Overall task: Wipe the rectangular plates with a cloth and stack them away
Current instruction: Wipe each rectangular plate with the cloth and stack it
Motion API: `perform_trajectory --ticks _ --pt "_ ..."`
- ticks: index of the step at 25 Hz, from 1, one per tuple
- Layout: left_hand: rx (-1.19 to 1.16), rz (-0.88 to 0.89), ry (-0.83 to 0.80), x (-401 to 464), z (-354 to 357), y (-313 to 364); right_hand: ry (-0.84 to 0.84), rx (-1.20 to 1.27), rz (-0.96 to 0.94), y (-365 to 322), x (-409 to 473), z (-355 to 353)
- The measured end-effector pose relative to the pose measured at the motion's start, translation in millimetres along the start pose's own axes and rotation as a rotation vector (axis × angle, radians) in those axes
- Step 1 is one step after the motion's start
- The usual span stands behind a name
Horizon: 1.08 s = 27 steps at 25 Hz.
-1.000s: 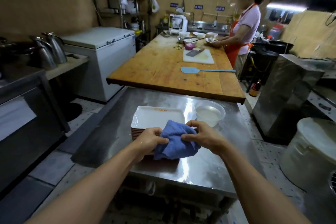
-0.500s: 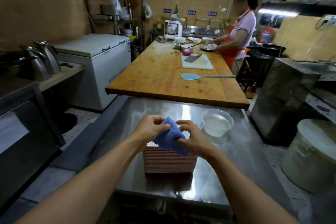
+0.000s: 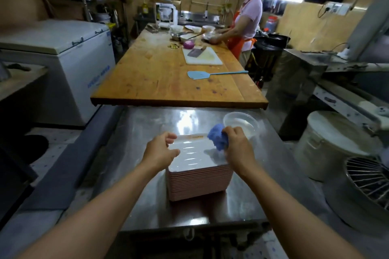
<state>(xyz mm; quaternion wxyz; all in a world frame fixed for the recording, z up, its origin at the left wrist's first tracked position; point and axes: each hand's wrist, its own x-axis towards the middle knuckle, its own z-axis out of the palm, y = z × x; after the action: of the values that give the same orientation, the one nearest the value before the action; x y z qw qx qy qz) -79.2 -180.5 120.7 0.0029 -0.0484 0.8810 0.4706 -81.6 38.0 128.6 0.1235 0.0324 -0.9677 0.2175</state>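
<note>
- The right hand [image 3: 235,147] gripped a bunched blue cloth [image 3: 217,140], pressing it onto the far right corner of the top white rectangular plate [image 3: 193,153].
- The left hand [image 3: 161,150], fingers loosely curled, touched that plate's left edge atop the pink-sided plate stack [image 3: 197,185] on the steel table [image 3: 147,206].

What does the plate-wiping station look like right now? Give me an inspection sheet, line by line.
Surface: steel table, shiny with glare, butted against a wooden worktable.
Job's things: stack of rectangular plates; top plate shows an orange smear near its far edge. Blue cloth bunched at its far right corner.
Clutter: clear bowl holding liquid behind the stack.
Hands: right hand grips the cloth; left hand hovers at the plate's left edge, fingers loosely curled, holding nothing.
Cables: one hangs from a wall socket at right.
Surroundings: chest freezer left; a person in an orange apron at the far end; lidded white bucket right.
</note>
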Motion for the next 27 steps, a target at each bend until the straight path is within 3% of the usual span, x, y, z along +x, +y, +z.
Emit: perform_trajectory --ticks 3,8,11,17,27 --pt "0.034 -0.039 0.011 0 4 -13 -0.247 -0.068 -0.017 7 -11 26" --pt "0.112 -0.105 0.037 1 12 -19 -0.225 -0.049 -0.12 19 3 28" --pt "0.159 -0.161 0.045 2 18 -22 -0.363 -0.099 -0.251 30 6 40" --pt "0.102 -0.169 0.033 5 23 -29 -0.198 -0.136 -0.089 26 34 58" --pt "-0.12 -0.17 -0.002 5 20 -39 -0.276 0.121 -0.303 -47 39 100"
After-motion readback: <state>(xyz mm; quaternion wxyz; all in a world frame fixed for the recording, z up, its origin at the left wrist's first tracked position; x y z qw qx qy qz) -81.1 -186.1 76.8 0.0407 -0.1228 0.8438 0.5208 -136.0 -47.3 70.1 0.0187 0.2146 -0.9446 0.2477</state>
